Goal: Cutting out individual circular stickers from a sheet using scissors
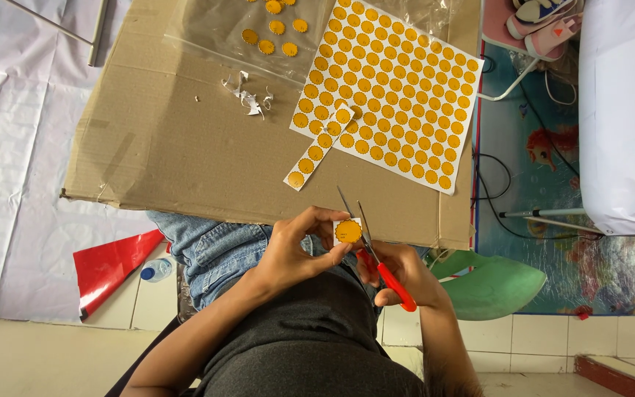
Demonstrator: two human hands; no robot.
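Left hand (295, 246) pinches a small, flimsy round orange paper sticker (348, 231) by its nine-o'clock edge; right hand (398, 273) grips red-handled scissors (376, 254), blades parted.

Person seen from above. Torso: dark grey top (310, 345), plain weave, no print or markings visible. Both forearms bare from the near edge of view outward; no sleeve ends visible. Legs: faded blue jeans (214, 254), creased, with lighter worn patches. Left hand (299, 246) and right hand (398, 276): no rings, watch or gloves visible.
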